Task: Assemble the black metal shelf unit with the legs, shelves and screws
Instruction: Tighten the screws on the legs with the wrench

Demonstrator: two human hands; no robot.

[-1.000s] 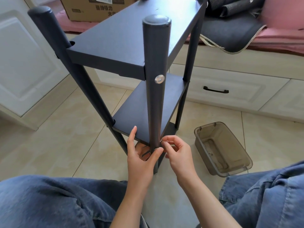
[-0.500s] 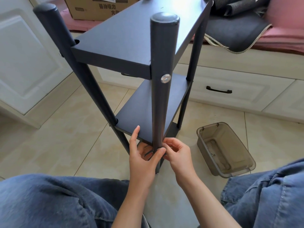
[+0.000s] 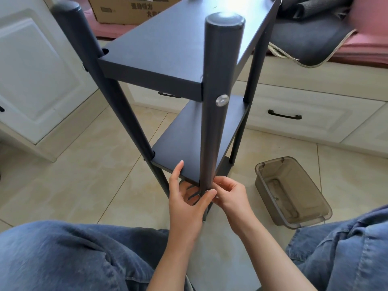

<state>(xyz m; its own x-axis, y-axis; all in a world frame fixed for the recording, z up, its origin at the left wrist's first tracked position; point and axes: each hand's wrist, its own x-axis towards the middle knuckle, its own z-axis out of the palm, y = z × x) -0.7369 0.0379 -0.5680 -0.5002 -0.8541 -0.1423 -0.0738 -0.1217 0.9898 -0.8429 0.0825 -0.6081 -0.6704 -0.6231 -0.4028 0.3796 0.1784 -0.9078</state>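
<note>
Low at the near front leg [image 3: 212, 131] of the shelf unit [image 3: 189, 66], both hands meet beside the middle shelf [image 3: 189, 148]; left hand [image 3: 184, 204] stands palm inward, forefinger straight up against the shelf's front edge, thumb pressed to the leg, other fingers hidden behind it; whether it grips anything cannot be told; right hand [image 3: 228, 196] has fingers curled, tips pinched at the leg just by the left thumb, on a small part too hidden to name; both forearms are bare and rise from between knees in blue denim [image 3: 73, 255]; unit stands upright on the tiled floor [image 3: 84, 164], matt black metal, flat rectangular shelves with folded edges, round tubular legs with domed caps; one shiny round screw [image 3: 222, 100] sits in the near leg at the top shelf [image 3: 178, 45]; right of the unit on the floor lies a smoky clear plastic tub [image 3: 294, 192], rectangular, rounded corners; behind, cream panelled drawers [image 3: 304, 114] with a dark handle, a cardboard box [image 3: 134, 9], a grey cushion [image 3: 310, 40].
</note>
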